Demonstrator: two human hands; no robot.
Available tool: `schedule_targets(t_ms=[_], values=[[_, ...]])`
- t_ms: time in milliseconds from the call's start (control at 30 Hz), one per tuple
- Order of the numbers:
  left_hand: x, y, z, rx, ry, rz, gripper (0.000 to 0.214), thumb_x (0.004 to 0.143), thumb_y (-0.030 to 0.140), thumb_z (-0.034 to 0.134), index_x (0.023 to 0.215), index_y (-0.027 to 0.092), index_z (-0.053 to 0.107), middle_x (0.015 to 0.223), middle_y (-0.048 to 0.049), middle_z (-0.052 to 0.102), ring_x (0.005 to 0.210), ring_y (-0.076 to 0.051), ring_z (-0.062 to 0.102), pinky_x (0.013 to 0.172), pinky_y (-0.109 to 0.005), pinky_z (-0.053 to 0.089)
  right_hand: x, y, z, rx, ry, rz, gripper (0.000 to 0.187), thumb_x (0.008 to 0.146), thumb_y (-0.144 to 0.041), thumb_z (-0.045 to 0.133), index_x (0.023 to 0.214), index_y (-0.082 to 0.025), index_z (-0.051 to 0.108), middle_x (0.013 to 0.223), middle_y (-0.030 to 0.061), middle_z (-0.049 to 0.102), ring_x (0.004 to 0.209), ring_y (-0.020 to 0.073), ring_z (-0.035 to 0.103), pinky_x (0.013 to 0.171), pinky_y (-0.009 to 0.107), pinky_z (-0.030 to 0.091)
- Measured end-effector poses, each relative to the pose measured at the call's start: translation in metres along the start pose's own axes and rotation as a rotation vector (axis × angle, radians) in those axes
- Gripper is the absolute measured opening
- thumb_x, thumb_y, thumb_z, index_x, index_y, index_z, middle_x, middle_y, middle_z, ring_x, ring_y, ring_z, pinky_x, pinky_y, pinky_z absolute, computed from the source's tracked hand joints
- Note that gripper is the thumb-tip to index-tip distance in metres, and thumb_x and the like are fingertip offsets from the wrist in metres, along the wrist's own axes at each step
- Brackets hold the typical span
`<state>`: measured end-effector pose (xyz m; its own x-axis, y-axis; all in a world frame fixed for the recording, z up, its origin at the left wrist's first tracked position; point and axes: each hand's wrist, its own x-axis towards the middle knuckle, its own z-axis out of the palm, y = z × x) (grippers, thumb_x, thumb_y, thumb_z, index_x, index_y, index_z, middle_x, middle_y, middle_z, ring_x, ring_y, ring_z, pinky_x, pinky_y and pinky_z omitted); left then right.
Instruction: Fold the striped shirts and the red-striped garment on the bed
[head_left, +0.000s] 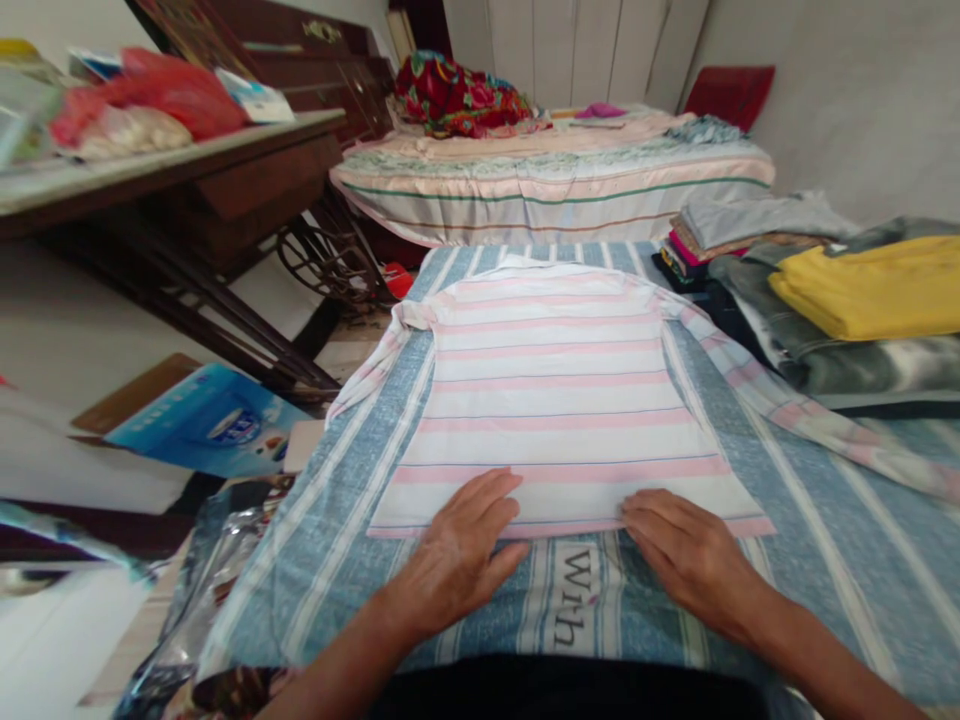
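A white long-sleeved shirt [555, 400] with pink stripes and thin dark lines lies spread flat, its hem towards me. One sleeve hangs down over the bed's left side, and the other stretches out to the right. My left hand [469, 540] rests on the hem left of centre, fingers stretched out and thumb apart. At the hem right of centre, my right hand [690, 550] has its fingers close together and bent, with the fingertips on the fabric edge. Its thumb is mostly hidden. Under the shirt is a blue and white striped bed sheet [367, 480].
Folded clothes [757, 225] and a yellow garment [877, 285] are stacked at right. A table [300, 125] with a red plastic bag [180, 95] stands at left, above a blue box [217, 420]. Another bed [555, 185] is behind, with a red flowered blanket [457, 95].
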<state>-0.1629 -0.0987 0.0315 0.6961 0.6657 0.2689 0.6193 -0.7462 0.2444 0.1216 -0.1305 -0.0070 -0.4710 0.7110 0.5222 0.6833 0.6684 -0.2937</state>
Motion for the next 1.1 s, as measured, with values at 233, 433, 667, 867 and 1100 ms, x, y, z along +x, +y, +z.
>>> schedule_targets(t_ms=[233,433,667,867,1100], values=[[-0.014,0.0,0.006,0.031,0.04,-0.036,0.018,0.081,0.017,0.054,0.099,0.014,0.056,0.124,-0.0144,0.057,0.122,-0.025,0.047,0.1,-0.043,0.045,0.013,0.005,-0.008,0.204,-0.081,0.147,0.019,0.09,-0.014,0.041,0.089,-0.019,0.059,0.081,0.0032,0.062,0.073,0.0129,0.059,0.066,0.025,0.051],[-0.016,-0.001,0.015,0.073,0.108,-0.013,0.019,0.083,0.009,0.045,0.096,0.013,0.058,0.116,-0.013,0.061,0.118,-0.023,0.05,0.099,-0.041,0.046,0.014,0.007,-0.008,0.212,-0.111,0.154,0.02,0.089,-0.014,0.041,0.086,-0.02,0.059,0.077,0.0019,0.062,0.071,0.0129,0.059,0.065,0.025,0.05],[-0.02,-0.006,0.021,0.141,0.157,0.059,0.027,0.082,0.004,0.043,0.102,0.011,0.059,0.115,-0.0132,0.061,0.122,-0.025,0.046,0.1,-0.043,0.045,0.014,0.004,-0.01,0.134,-0.117,0.098,0.02,0.09,-0.013,0.039,0.087,-0.018,0.059,0.081,0.0037,0.062,0.075,0.013,0.059,0.068,0.025,0.05],[-0.028,-0.005,0.021,0.189,0.142,0.095,0.031,0.082,0.001,0.04,0.106,0.011,0.058,0.115,-0.0129,0.062,0.121,-0.025,0.047,0.1,-0.042,0.046,-0.002,-0.001,-0.002,-0.085,-0.104,-0.06,0.027,0.087,-0.006,0.037,0.095,-0.015,0.061,0.093,0.009,0.065,0.092,0.0186,0.06,0.081,0.033,0.051],[-0.035,-0.006,0.022,0.184,0.128,0.057,0.033,0.083,0.001,0.037,0.105,0.013,0.057,0.118,-0.012,0.06,0.123,-0.026,0.045,0.099,-0.044,0.045,-0.016,-0.005,0.008,-0.222,-0.044,-0.14,0.031,0.085,-0.002,0.036,0.099,-0.012,0.062,0.103,0.0108,0.064,0.101,0.0219,0.057,0.089,0.038,0.048]])
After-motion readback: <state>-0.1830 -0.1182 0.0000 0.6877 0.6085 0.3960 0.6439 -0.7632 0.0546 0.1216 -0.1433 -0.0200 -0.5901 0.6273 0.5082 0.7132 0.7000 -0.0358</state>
